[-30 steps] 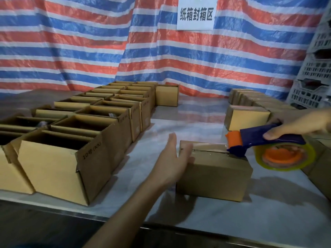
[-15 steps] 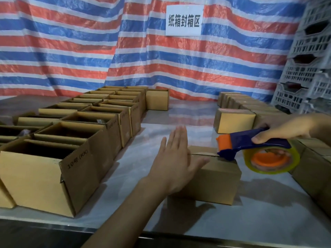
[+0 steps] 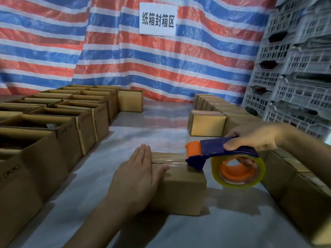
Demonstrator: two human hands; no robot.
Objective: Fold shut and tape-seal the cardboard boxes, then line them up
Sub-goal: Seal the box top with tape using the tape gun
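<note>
Dim, even indoor light, picture slightly soft throughout; glossy table [image 3: 161, 120] mirrors the striped tarp [image 3: 197, 72] as a pale sheen at its far end. Soft shadows spread toward the viewer below the closed box [image 3: 184, 187] and left hand [image 3: 136, 178]. Wide-angle bend tilts the crates [image 3: 295, 77] at rt. & stretches the open boxes [image 3: 41, 169] at left, print on them blurred.

Centre: box [image 3: 182, 187] on the table [image 3: 232, 226]; left hand [image 3: 136, 178] flat against its left end.
On box: tape dispenser [image 3: 220, 154] touches the top's right end, gripped by the right hand [image 3: 254, 138].
Left: rows of unsealed boxes [image 3: 71, 122], near to far.
Right: row of closed boxes [image 3: 295, 190]; crates [image 3: 295, 68] behind.
Far: tarp [image 3: 71, 42] bearing a sign [image 3: 158, 18].
</note>
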